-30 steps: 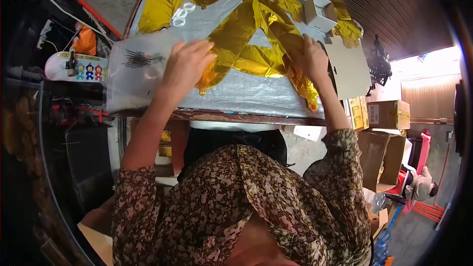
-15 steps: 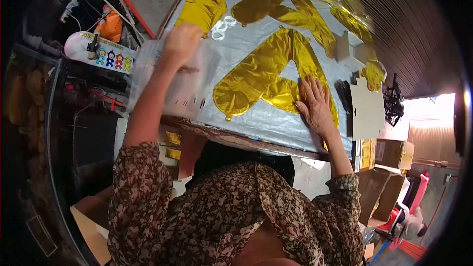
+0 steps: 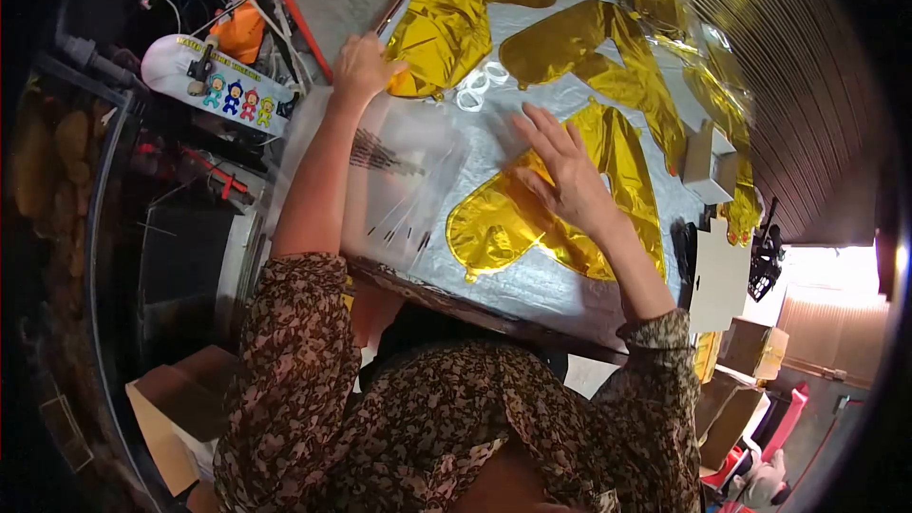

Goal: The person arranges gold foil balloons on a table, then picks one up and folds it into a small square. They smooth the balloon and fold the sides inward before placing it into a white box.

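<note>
My left hand [image 3: 366,68] is closed, fingers curled, at the far edge of a stack of clear plastic bags [image 3: 418,195] and beside a folded gold foil balloon [image 3: 442,28]. What its fingers hold, if anything, is hidden. My right hand [image 3: 562,166] is open with its fingers spread, over a flat gold foil balloon shaped like the letter A [image 3: 489,233], covering part of its middle. A second letter-A balloon [image 3: 556,40] lies beyond it. White ribbon loops [image 3: 482,85] rest between the folded balloon and the second one.
The table carries a silvery cover [image 3: 579,309]. Toward its right edge stand a small white box [image 3: 710,163] and a pale cardboard panel [image 3: 719,275]. More gold foil balloons [image 3: 712,95] lie along the far right side. A white board with cartoon figures [image 3: 214,85] is left of the table.
My right hand has lifted off the letter-A balloon and moved left, fingers spreading. My left hand has reached farther forward, beside the folded balloon. The whole view has shifted.
</note>
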`<state>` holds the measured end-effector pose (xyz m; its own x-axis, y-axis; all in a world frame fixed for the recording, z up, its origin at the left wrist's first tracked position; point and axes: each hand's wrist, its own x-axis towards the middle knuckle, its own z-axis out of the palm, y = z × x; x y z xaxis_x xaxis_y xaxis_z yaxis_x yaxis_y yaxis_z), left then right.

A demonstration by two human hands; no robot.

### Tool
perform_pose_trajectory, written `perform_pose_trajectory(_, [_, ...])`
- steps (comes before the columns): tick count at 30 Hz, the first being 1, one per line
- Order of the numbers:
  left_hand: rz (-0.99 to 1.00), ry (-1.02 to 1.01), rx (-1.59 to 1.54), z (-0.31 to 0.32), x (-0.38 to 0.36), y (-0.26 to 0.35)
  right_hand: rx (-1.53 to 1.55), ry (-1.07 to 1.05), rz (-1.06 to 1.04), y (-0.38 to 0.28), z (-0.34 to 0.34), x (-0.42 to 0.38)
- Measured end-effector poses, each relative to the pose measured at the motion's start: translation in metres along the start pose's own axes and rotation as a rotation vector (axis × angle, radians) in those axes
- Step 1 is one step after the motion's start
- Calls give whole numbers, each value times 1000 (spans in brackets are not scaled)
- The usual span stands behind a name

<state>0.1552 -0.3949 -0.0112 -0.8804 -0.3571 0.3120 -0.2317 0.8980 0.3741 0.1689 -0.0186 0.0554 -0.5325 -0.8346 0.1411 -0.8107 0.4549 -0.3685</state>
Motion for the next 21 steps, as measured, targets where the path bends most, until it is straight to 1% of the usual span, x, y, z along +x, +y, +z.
perform_pose_trajectory(1, [-10,-2,2,3,3,-3,14,15,-22,2,3,15])
perform_pose_trajectory(2, [-15,91,-99,7,6,-6,29,28,-43,5,7,30])
perform_pose_trajectory(3, [-20,186,-200,11,7,-7,38,87,-85,9,14,47])
perform_pose_trajectory(4, [-31,184,-198,6,7,-2,42,77,-89,15,22,65])
perform_pose_trajectory(6, [-191,211,-589,-5,10,6,224,157,-208,22,36,98])
perform_pose_trajectory(7, [-212,186,-844,6,16,-3,224,152,-214,17,41,111])
perform_pose_trajectory(8, [-216,190,-843,18,18,-12,237,216,-197,9,47,124])
perform_pose_trajectory(9, [-262,187,-872,23,18,-14,249,279,-180,2,52,134])
perform_pose_trajectory(10, [-309,182,-901,28,18,-16,250,271,-184,-4,57,143])
perform_pose_trajectory(11, [-318,187,-900,33,19,-17,231,316,-151,-11,61,151])
perform_pose_trajectory(12, [-246,283,-812,38,20,-19,215,359,-119,-17,66,158])
perform_pose_trajectory(13, [-176,375,-723,31,16,-11,220,346,-123,-22,69,163])
perform_pose_trajectory(14, [-233,317,-691,24,12,-3,99,385,-128,-27,70,167])
perform_pose_trajectory(15, [-244,319,-693,17,12,3,-24,426,-133,-29,72,170])
perform_pose_trajectory(16, [-247,299,-681,14,12,5,-24,416,-137,-26,77,174])
perform_pose_trajectory(18, [-256,284,-672,7,10,6,-121,479,-228,-20,86,182])
perform_pose_trajectory(19, [-294,209,-711,4,9,6,-124,473,-232,-20,89,182])
perform_pose_trajectory(20, [-329,135,-749,1,9,7,-70,473,-163,-19,91,183])
perform_pose_trajectory(21, [-329,139,-755,1,11,3,-17,475,-92,-18,91,184])
